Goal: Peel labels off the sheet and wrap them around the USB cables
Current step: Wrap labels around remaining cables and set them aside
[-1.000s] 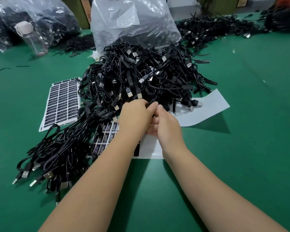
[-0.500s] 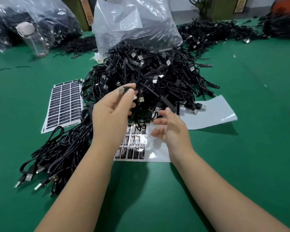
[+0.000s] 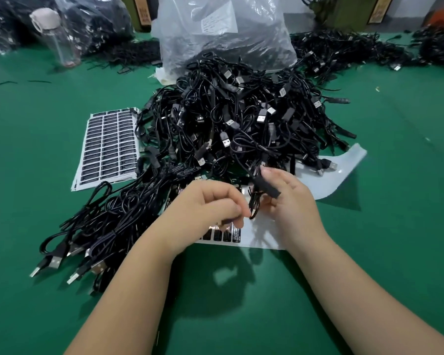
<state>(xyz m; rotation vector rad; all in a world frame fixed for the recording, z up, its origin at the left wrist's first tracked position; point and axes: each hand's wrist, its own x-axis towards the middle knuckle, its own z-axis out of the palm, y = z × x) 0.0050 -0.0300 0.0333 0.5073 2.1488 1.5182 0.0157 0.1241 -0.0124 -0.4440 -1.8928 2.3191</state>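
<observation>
My right hand (image 3: 290,198) holds a black USB cable (image 3: 265,187) by its thick end, lifted just off the front of the big cable pile (image 3: 241,124). My left hand (image 3: 210,208) hovers over the mostly used label sheet (image 3: 262,237) and pinches a small black label (image 3: 227,221) at its fingertips. Several black labels remain along the sheet's near edge, partly hidden by my left hand. A full label sheet (image 3: 108,147) lies to the left.
Labelled cables lie in a bundle (image 3: 100,226) at the left. A clear bag of cables (image 3: 223,34) stands behind the pile, a plastic bottle (image 3: 57,37) at back left, more cable heaps (image 3: 344,49) at back right. Green table (image 3: 369,252) all around.
My left hand came down from the left-hand bundle to the label sheet and now pinches a label. My right hand rose from the sheet and took a cable from the pile.
</observation>
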